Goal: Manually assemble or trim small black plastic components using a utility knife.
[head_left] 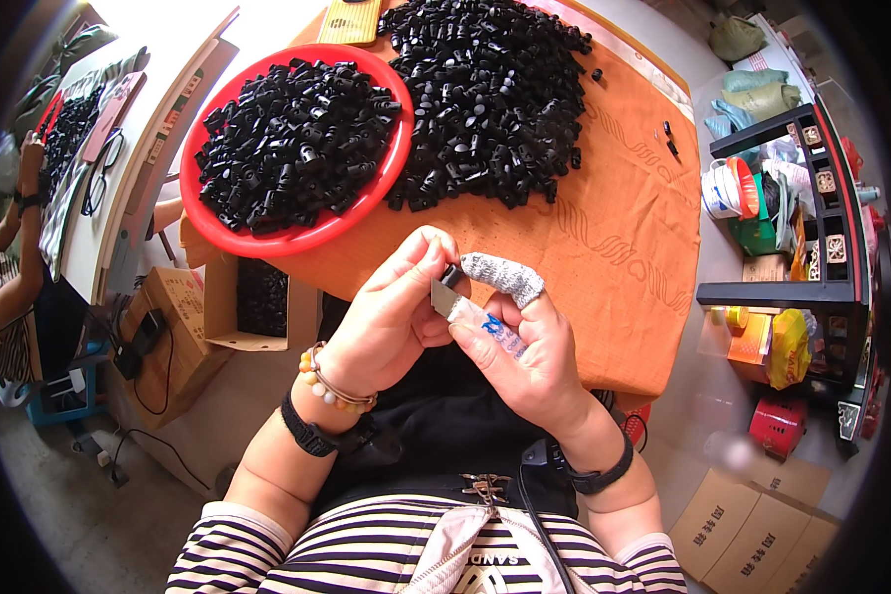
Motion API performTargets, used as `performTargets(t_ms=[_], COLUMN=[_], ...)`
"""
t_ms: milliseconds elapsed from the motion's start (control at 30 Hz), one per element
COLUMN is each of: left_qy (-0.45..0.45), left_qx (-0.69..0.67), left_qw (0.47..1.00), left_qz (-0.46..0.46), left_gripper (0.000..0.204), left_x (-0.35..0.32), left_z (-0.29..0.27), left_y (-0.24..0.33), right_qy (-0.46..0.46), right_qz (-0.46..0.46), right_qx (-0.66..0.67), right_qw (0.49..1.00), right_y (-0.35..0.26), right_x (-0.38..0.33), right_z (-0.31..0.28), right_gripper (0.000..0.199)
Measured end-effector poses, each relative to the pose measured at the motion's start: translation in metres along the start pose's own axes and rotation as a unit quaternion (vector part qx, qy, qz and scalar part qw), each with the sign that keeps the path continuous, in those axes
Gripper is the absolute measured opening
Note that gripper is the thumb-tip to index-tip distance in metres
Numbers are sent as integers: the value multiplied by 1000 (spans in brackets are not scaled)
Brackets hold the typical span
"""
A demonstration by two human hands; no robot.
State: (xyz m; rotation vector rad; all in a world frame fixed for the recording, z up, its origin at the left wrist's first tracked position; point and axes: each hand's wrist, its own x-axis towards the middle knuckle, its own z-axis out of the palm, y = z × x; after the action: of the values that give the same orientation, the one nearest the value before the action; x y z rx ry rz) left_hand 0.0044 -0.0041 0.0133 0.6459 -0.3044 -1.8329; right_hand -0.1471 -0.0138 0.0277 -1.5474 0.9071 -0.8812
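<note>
My left hand [386, 317] pinches a small black plastic part [451, 276] between its thumb and fingers, just past the near edge of the table. In my right hand [540, 371] is a short knife [487, 325], its handle wrapped in white with blue marks. The knife's metal blade [444, 299] lies against or right beside the part; exact contact is hard to see. A grey knitted sleeve [505, 274] covers my right index finger, which curls over toward the part. Beyond my hands stand a red basin [404, 163] full of similar black parts and a large heap [485, 99] of them.
An orange cloth [624, 238] covers the table; a few loose pieces [671, 141] lie on its right. A cardboard box [226, 297] holding black parts stands at lower left. Another person's arm [28, 188] is at the left table. A dark shelf [772, 294] stands right, flattened cartons [752, 525] below.
</note>
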Motion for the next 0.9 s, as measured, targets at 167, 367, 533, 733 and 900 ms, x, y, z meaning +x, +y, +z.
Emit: performTargets(t_ms=[167,367,533,733,900], left_qy=[-7,0,5,-12,17], left_qx=[15,25,29,30,24], left_qw=[1000,1000,1000,999,1000], left_qz=[11,10,7,7,-5], left_gripper=[14,13,12,12,12], left_x=[1,0,0,0,-1], left_z=[-2,-2,-1,-5,1], left_y=[-2,-1,-1,-3,-3], right_qy=[0,-4,2,-30,-17], right_qz=[6,7,-2,20,10], right_qx=[0,-15,19,20,70], right_qw=[1000,1000,1000,999,997], right_y=[0,-2,-3,-3,-3], right_x=[-1,0,0,2,2], right_z=[0,0,1,-3,-4], right_gripper=[40,39,37,32,32])
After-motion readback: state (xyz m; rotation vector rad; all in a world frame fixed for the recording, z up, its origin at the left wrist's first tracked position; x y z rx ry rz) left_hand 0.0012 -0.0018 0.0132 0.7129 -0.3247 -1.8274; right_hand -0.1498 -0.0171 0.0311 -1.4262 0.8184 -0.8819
